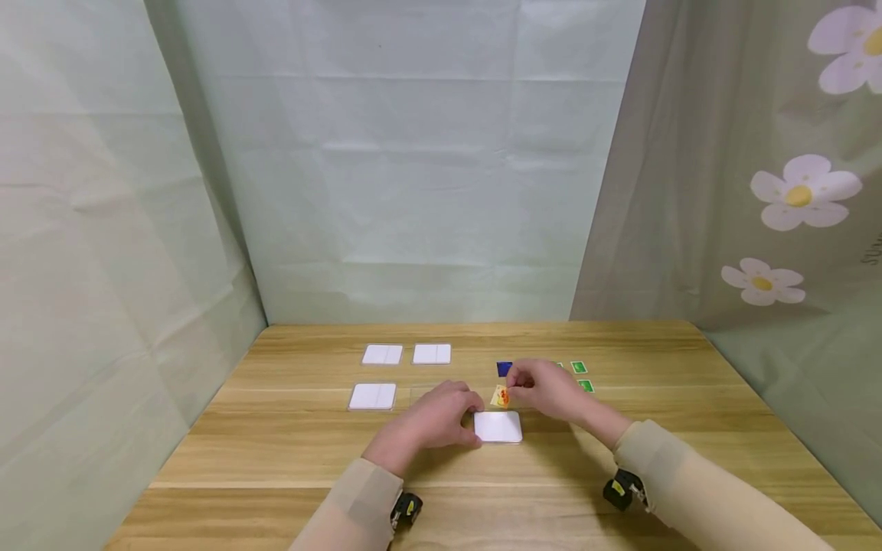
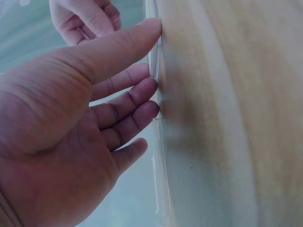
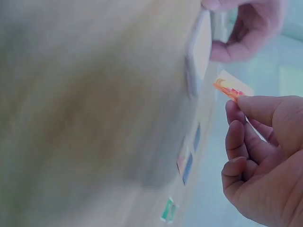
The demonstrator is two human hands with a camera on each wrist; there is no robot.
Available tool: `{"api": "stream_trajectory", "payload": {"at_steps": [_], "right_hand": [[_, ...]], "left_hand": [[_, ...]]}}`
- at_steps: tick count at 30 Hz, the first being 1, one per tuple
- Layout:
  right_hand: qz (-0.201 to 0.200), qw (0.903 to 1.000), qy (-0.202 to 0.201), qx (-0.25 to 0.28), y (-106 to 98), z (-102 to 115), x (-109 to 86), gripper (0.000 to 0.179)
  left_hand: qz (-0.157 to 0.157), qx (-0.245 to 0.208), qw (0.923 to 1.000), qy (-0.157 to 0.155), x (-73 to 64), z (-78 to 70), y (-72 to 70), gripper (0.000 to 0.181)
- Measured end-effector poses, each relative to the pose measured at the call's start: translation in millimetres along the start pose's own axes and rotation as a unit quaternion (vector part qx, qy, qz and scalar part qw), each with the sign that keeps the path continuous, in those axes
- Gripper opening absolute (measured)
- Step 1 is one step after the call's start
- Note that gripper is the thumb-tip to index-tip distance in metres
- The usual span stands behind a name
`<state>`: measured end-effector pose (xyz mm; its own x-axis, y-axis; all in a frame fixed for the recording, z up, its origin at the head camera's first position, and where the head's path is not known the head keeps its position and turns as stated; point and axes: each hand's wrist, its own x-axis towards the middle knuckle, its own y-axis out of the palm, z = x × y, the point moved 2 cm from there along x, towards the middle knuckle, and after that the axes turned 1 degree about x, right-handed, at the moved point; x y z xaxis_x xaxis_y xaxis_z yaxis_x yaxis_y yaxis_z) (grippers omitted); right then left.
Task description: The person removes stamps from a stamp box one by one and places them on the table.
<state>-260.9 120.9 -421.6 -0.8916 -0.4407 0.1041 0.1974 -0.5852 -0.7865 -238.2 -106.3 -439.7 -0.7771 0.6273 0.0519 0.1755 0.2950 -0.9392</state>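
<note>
A small cream card with an orange-red picture (image 1: 501, 396) is pinched between the thumb and fingertips of my right hand (image 1: 547, 389); the right wrist view shows the same picture card (image 3: 232, 86) raised off the table. Just below it in the head view lies a white rounded card (image 1: 498, 427), thick-edged like a small stack. My left hand (image 1: 437, 417) holds this white card at its left end, thumb at the near corner and index finger at the far one. In the left wrist view the left hand's (image 2: 85, 109) other fingertips reach the tabletop.
Three white cards in clear sleeves, such as the near one (image 1: 372, 396), lie at the left. A faint clear sleeve (image 1: 422, 395) is partly hidden behind my left hand. Beyond my right hand are a dark blue piece (image 1: 504, 369) and several small green cards (image 1: 578, 367).
</note>
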Motion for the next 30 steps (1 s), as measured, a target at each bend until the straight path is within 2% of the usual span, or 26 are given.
{"api": "stream_trajectory", "payload": {"at_steps": [5,11,30], "right_hand": [[-0.007,0.9999,0.000,0.008,-13,-5,7.3,0.011],[-0.015,0.9999,0.008,-0.002,-19,-13,14.8,0.010],[0.013,0.9987,0.023,-0.044,-7,-22,26.6,0.015]], "left_hand": [[0.004,-0.001,1.0000,-0.005,-0.7,0.2,-0.4,0.042],[0.007,-0.001,0.9999,-0.014,-1.4,-0.5,-1.7,0.045],[0.010,0.011,0.9998,-0.013,-2.2,-3.9,-3.0,0.048]]}}
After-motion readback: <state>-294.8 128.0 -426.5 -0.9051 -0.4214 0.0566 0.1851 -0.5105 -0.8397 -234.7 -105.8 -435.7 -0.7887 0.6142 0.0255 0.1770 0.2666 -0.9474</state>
